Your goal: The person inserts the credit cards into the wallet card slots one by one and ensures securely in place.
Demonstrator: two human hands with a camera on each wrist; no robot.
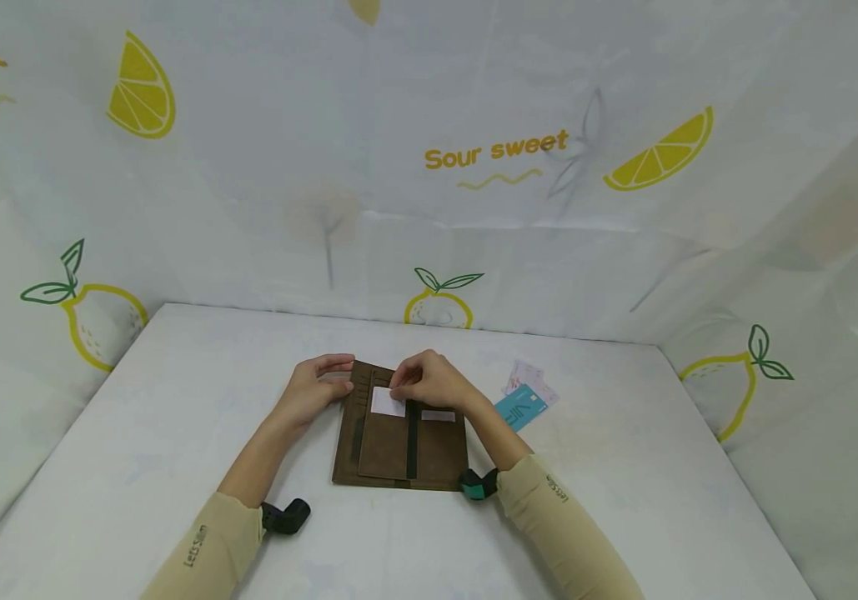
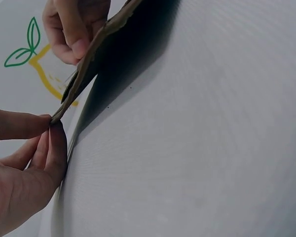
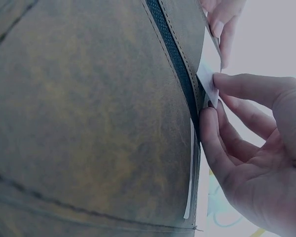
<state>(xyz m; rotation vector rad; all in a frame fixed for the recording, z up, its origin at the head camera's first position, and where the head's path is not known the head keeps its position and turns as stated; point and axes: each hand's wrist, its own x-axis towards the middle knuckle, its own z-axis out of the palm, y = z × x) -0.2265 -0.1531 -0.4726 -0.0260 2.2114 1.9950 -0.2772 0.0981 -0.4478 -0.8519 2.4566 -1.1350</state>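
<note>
A brown leather wallet (image 1: 383, 450) lies open on the table, a dark band running down between its two inner pockets. My left hand (image 1: 308, 396) holds it at the upper left; the left wrist view shows thumb and fingertips pinching the wallet's edge (image 2: 64, 106), which is raised off the tabletop. At the left pocket my right hand (image 1: 432, 379) pinches a white card (image 1: 386, 402) between thumb and fingers. In the right wrist view that card (image 3: 209, 66) stands partly out of the pocket's top, its lower part hidden. Another pale card (image 1: 439, 416) peeks from the right pocket.
Right of the wallet, beyond my right forearm, lie a blue card (image 1: 522, 407) and pinkish printed paper slips (image 1: 543, 385), partly overlapping. A white table (image 1: 196, 400) spreads all round, with lemon-printed cloth (image 1: 286, 167) hanging behind and at both sides.
</note>
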